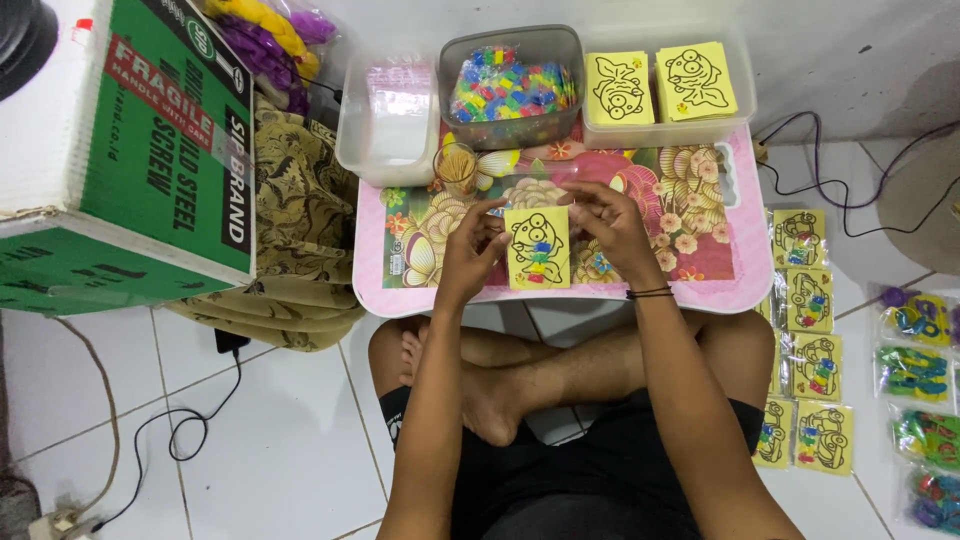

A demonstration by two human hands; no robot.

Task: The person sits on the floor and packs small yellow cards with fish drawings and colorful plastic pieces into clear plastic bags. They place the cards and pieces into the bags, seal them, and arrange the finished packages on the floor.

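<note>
A yellow card (pixel 537 249) with a black line drawing and a few small coloured pieces on it lies on the pink flowered folding table (pixel 730 270). My left hand (pixel 468 250) touches the card's left edge. My right hand (pixel 610 222) curls over its top right corner, fingers pinched near a clear plastic sleeve that is hard to make out. A black band circles my right wrist. My crossed legs sit under the table.
At the table's back stand a clear tub (pixel 388 120) of sleeves, a grey tub (pixel 512 85) of coloured pieces and a tub (pixel 665 90) of yellow cards. A small glass (pixel 455 167) stands near. Packed cards (pixel 810 340) lie on the floor right; a green box (pixel 130 150) left.
</note>
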